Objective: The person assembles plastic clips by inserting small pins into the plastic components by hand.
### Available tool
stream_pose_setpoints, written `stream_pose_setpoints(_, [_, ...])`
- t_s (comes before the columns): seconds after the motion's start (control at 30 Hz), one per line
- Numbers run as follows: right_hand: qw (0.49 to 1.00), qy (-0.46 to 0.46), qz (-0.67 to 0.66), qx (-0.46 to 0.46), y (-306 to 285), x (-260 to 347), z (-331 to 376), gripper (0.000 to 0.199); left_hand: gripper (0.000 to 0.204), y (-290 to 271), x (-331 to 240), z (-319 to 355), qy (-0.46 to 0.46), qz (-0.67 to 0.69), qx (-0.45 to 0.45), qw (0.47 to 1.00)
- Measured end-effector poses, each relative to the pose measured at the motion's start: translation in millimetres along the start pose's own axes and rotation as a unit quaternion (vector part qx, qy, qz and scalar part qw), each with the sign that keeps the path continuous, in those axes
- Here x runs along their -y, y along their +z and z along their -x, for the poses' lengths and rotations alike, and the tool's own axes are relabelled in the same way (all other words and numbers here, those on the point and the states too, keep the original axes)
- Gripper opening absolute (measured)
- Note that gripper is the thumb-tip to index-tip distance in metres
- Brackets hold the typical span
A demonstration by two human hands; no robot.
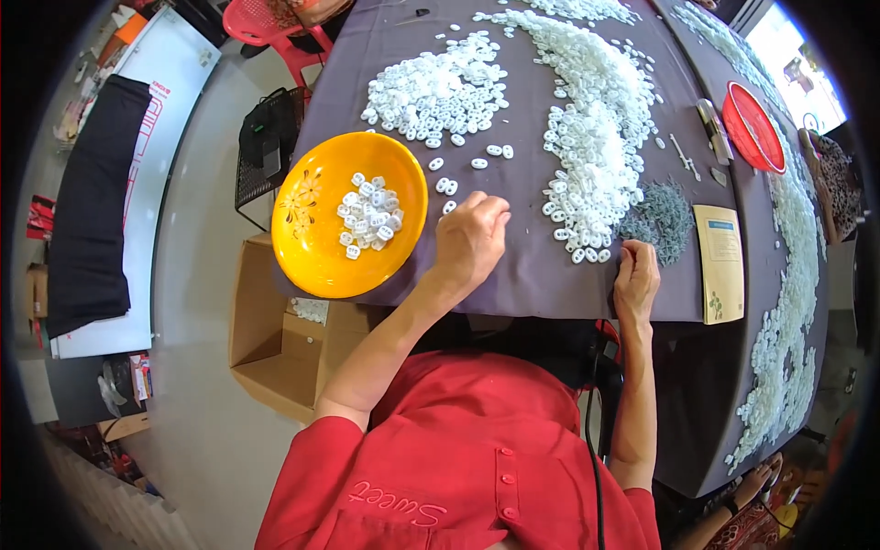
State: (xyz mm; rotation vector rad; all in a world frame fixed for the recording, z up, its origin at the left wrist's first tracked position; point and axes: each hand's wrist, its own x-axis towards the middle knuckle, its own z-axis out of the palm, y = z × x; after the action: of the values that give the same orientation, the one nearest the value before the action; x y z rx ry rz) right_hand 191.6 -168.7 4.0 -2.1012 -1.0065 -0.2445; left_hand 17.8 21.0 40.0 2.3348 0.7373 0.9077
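Observation:
My left hand is over the dark tablecloth, between the yellow bowl and the long white pile. Its fingers are curled together, and what they hold, if anything, is hidden. My right hand is at the table's near edge with thumb and fingers pinched, touching or very near a heap of small grey-blue pieces. Whatever is in that pinch is too small to tell. A long pile of white oval two-holed pieces lies between the hands and beyond. Several white pieces sit inside the yellow bowl, left of my left hand.
Another white pile lies behind the bowl. To the right are a yellow booklet, a red basket and more white pieces. An open cardboard box stands below the table's left edge. A person's arm shows at lower right.

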Motion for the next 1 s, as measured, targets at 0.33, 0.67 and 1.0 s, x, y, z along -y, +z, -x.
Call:
stream_pose_setpoints(0.33, [1.000,-0.007,-0.016,-0.007,0.2,3.8,0.2,0.006,0.013,86.7,13.7,-38.2,-0.020,-0.005,0.043,0.999])
stream_pose_setpoints(0.67, [0.999,-0.011,-0.031,-0.015,-0.5,1.9,2.8,0.010,0.012,54.1,3.6,-26.6,-0.248,0.342,0.159,0.893])
stream_pose_setpoints(1.0, [0.913,0.174,-0.334,0.154,21.9,87.9,3.4,0.007,0.010,19.1,-4.6,19.1,-0.319,0.533,0.210,0.755])
